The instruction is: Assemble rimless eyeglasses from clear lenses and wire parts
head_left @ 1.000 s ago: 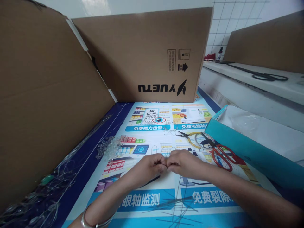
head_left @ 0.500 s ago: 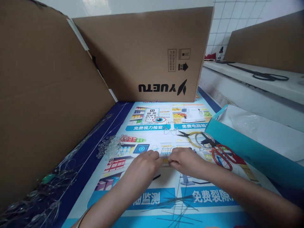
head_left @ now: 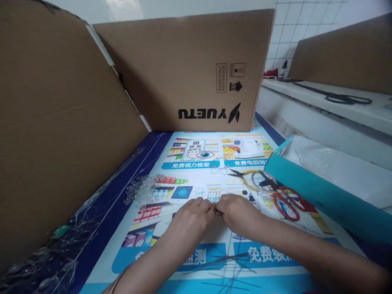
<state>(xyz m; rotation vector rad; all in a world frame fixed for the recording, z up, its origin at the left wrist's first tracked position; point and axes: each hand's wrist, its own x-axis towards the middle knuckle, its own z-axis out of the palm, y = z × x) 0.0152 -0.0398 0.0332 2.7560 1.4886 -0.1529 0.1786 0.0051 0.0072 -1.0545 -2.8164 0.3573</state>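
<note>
My left hand (head_left: 196,218) and my right hand (head_left: 237,212) are almost touching above the middle of the printed mat, backs upward. Fingers on both are pinched together; whatever they hold is too small and hidden to name. Just beyond the fingertips lie thin bent wire loops (head_left: 199,192). Below the hands, closer to me, is a loose crossing bunch of thin dark straight wires (head_left: 228,259). A heap of clear beads (head_left: 142,190) sits to the left. Right of my right hand rest yellow-handled pliers (head_left: 251,181) and a red-handled cutting tool (head_left: 289,202).
Cardboard panels (head_left: 147,65) stand along the left and back. A teal box (head_left: 321,196) with clear plastic inside is on the right. Tangled clear strands (head_left: 61,253) lie at left. Large black scissors (head_left: 346,98) rest on the ledge. Small beaded loops (head_left: 221,165) lie farther back.
Both hands have come slightly nearer to me, and the fingertips have drawn closer together. My left hand has shifted a little to the right. The surrounding objects have stayed put.
</note>
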